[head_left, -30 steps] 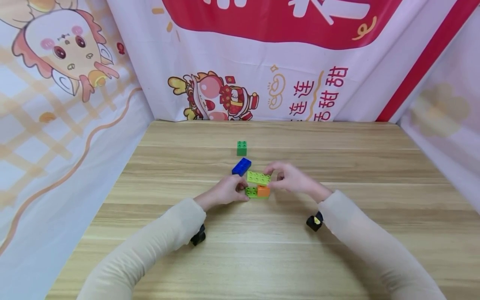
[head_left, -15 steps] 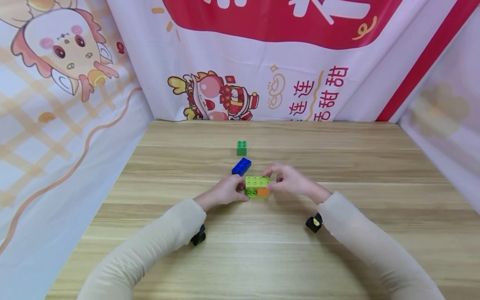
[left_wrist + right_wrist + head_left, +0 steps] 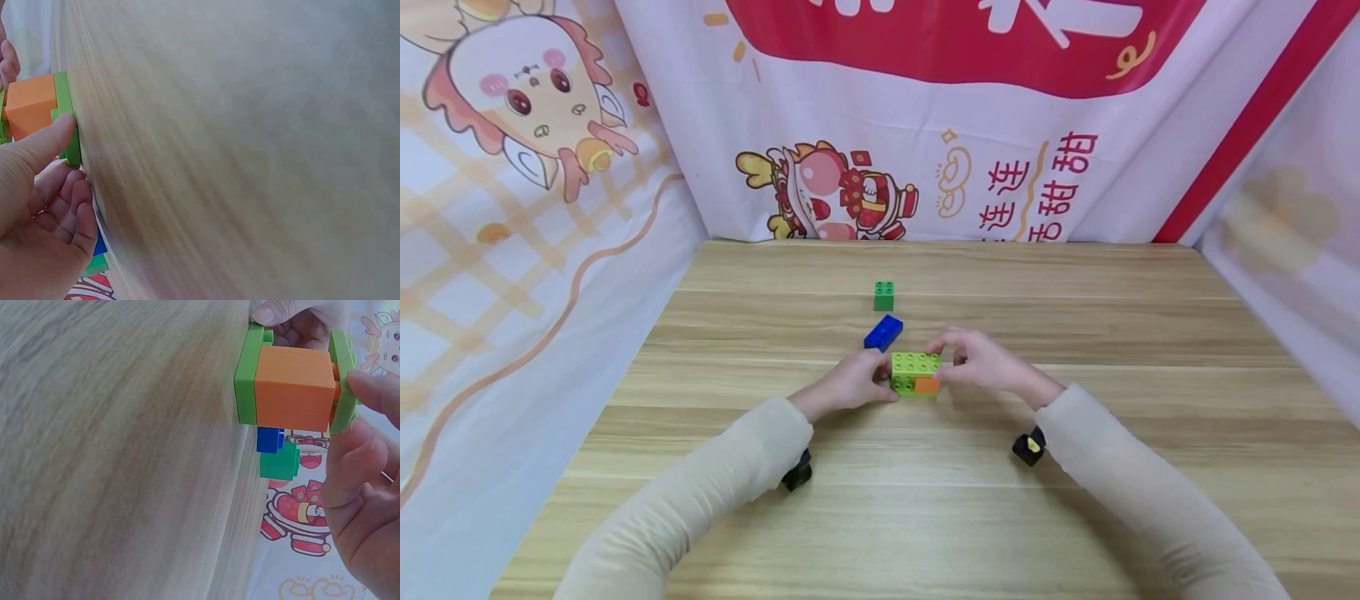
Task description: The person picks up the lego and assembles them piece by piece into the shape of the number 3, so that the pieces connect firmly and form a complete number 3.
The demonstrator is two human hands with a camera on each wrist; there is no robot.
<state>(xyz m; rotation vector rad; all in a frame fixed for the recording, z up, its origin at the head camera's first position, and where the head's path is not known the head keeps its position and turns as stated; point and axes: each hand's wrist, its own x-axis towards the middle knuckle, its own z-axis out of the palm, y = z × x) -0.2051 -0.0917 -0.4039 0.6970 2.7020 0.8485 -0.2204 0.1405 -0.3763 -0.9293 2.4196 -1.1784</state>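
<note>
A light green building-block plate (image 3: 903,385) lies flat on the table with an orange block (image 3: 294,387) standing on its right end. My left hand (image 3: 848,381) pinches the plate's left end between thumb and fingers. Over the orange block is a second light green plate (image 3: 915,362), studs up, its right end pinched by my right hand (image 3: 974,358). In the right wrist view, orange studs show in a narrow gap under this upper plate (image 3: 341,378). Its left part overhangs the lower plate.
Just behind my left hand a blue block (image 3: 883,332) lies at a slant. Farther back stands a small green block (image 3: 883,296). A printed cloth (image 3: 880,117) hangs behind the wooden table (image 3: 910,517).
My right hand has levelled the upper green plate and brought it over the orange block, slightly left of where it was. My left hand stays at the lower plate.
</note>
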